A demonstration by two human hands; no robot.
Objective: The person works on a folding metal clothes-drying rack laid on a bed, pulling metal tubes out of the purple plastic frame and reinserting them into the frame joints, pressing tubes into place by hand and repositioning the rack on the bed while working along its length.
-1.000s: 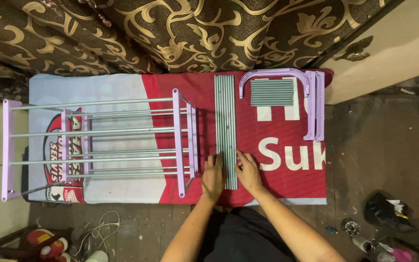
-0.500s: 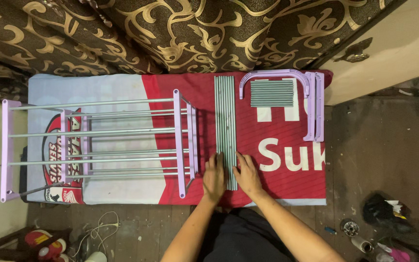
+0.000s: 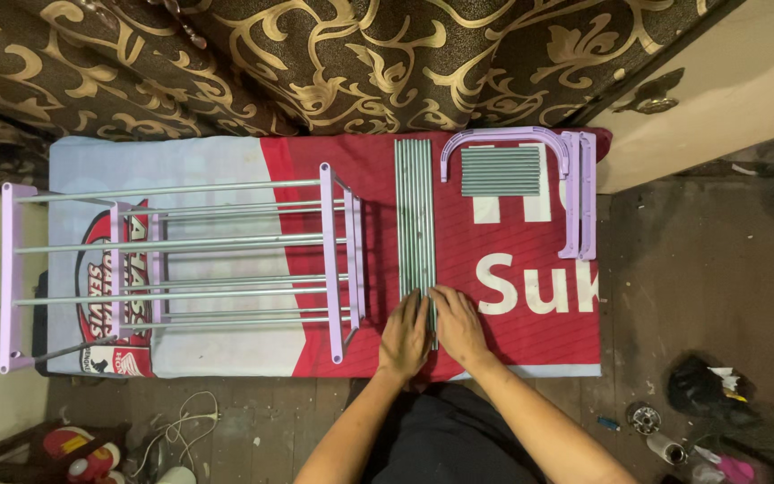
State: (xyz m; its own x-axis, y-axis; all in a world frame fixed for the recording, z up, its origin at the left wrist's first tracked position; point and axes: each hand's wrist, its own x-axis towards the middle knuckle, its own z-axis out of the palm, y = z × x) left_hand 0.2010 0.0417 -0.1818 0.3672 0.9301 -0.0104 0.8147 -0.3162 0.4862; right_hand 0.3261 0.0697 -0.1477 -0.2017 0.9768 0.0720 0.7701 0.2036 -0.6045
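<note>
Banner (image 3: 530,296): printed rectangular sheet flat on the floor, red on the right, pale grey on the left, white lettering.
Emblem (image 3: 136,296): round red-and-white badge, banner's left part.

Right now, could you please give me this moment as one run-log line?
left hand: on near end of long metal rods | right hand: same rods | rods: side by side on banner | purple rack: left of hands

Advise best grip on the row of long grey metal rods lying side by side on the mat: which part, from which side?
Probably the near ends, from the person's side. The row of long grey metal rods lies flat, running straight away, and the left hand and right hand already bracket those ends. Squeeze inward from both flanks so the loose rods bunch. The lilac drying rack frame crowds the left flank.
</note>
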